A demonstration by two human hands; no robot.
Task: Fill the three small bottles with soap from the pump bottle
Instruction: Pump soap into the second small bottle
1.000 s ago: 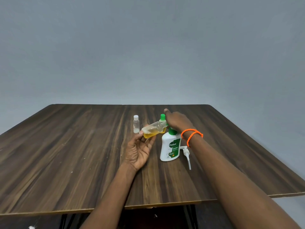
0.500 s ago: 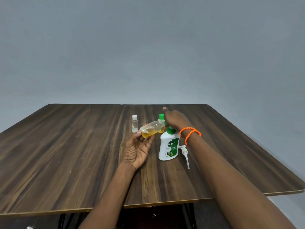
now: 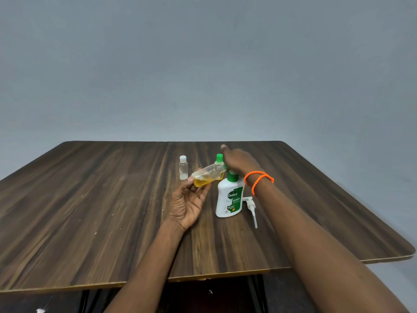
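My left hand point(image 3: 189, 203) holds a small clear bottle point(image 3: 206, 176) part full of yellow soap, tilted with its neck toward the right. My right hand point(image 3: 240, 162), with orange bands on the wrist, covers that neck and pinches a green cap there; its fingertips are hidden. Behind it stands a second small bottle with a green cap point(image 3: 218, 159). A third small clear bottle with a white cap point(image 3: 183, 168) stands to the left. The white Dettol bottle point(image 3: 230, 199) stands upright without its pump, under my right wrist.
The white pump head with its tube point(image 3: 252, 210) lies on the wooden table point(image 3: 90, 199) just right of the Dettol bottle. The table's front edge runs close to my forearms. A grey wall rises behind.
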